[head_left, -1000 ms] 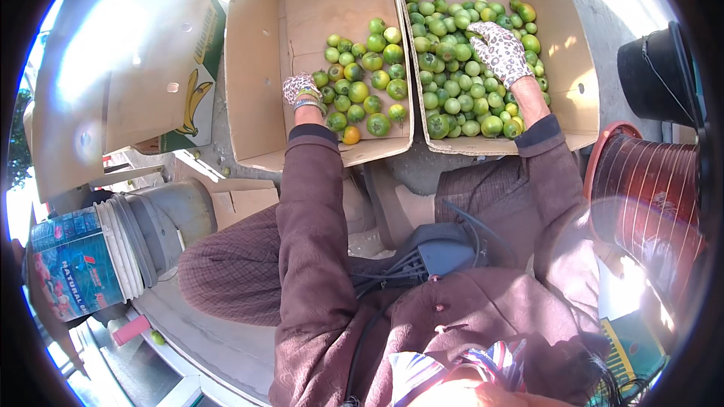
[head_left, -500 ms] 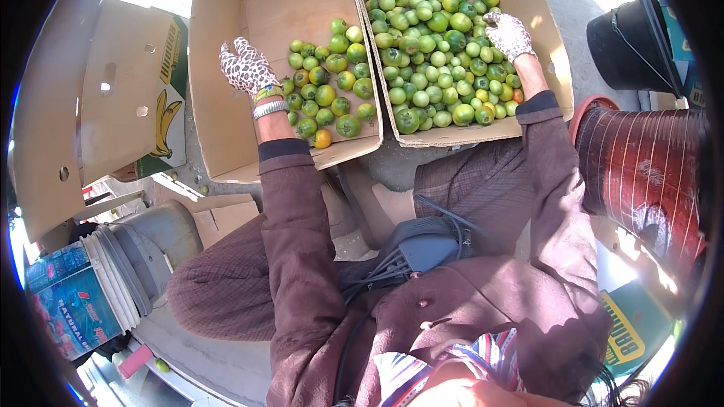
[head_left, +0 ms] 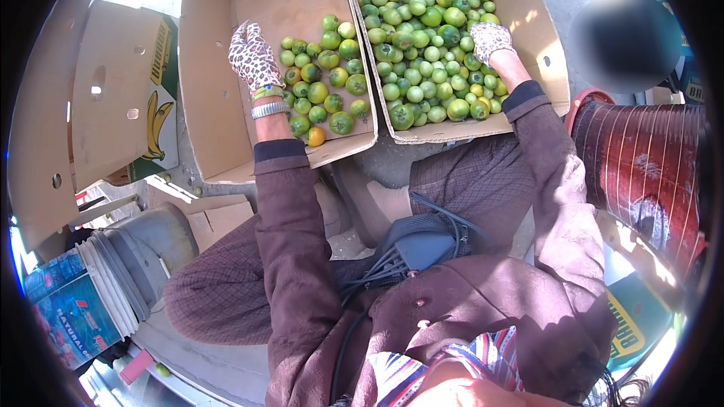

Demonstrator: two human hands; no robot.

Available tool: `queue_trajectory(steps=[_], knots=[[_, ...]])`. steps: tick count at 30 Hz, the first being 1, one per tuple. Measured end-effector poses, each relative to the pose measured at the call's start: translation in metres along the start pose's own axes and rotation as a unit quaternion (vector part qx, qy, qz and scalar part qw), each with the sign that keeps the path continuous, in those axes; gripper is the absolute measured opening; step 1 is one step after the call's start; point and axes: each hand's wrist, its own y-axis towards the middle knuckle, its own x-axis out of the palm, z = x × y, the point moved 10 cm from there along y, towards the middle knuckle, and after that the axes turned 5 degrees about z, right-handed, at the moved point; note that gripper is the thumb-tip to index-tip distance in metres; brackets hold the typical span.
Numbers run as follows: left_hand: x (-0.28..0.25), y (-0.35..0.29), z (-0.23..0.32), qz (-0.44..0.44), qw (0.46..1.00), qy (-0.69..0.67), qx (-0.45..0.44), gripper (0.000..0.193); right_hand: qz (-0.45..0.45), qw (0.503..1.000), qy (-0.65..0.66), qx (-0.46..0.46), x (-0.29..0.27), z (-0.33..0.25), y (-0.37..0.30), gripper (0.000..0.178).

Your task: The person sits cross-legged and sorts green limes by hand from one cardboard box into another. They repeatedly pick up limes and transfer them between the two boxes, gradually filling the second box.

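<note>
My left hand (head_left: 254,56), in a spotted glove, is over the left cardboard box (head_left: 207,68). Its fingers stretch out, pointing away from me, with no tomato visible in them. Beside it, several green and orange-tinged tomatoes (head_left: 317,93) lie in that box's right half. My right hand (head_left: 492,40), gloved alike, reaches into the right cardboard box (head_left: 539,45), at the right edge of a dense heap of mostly green tomatoes (head_left: 422,53). Its fingers curl down among the tomatoes; whatever they hold is hidden.
At the right stand a dark bucket (head_left: 626,41), blurred, and a large red ribbed container (head_left: 641,173). Cardboard with a banana picture (head_left: 156,124) leans at the left. Below it are a grey container (head_left: 158,241) and a blue-labelled bucket (head_left: 72,309). My crossed legs lie before the boxes.
My left hand's spread fingers have come closer together and point farther from me. My right hand's fingers have curled in, and it has shifted slightly left and nearer to me in the picture.
</note>
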Motion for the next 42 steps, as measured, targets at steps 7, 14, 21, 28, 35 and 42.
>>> queue_trajectory(steps=[7,14,21,28,35,42], knots=[[0.009,0.004,-0.019,-0.040,0.997,-0.056,-0.028,0.029,-0.004,0.986,0.126,0.105,-0.013,0.042,-0.006,0.032],[0.050,-0.023,0.002,-0.210,0.918,-0.285,-0.181,0.038,0.142,0.834,0.533,-0.032,-0.072,0.010,-0.011,0.043],[0.064,-0.069,0.057,-0.446,0.812,-0.346,-0.153,0.039,0.455,0.788,0.332,-0.249,-0.218,-0.147,-0.078,0.034],[0.071,-0.087,0.059,-0.472,0.865,-0.142,-0.092,0.038,0.384,0.820,0.326,-0.272,-0.202,-0.160,-0.068,0.036],[0.080,-0.114,-0.034,-0.597,0.774,0.143,-0.153,0.032,0.317,0.906,0.273,-0.068,-0.084,-0.001,-0.031,0.032],[0.065,-0.079,-0.061,-0.489,0.842,0.084,-0.210,0.034,0.004,0.983,0.141,0.120,0.002,0.066,-0.016,0.029]])
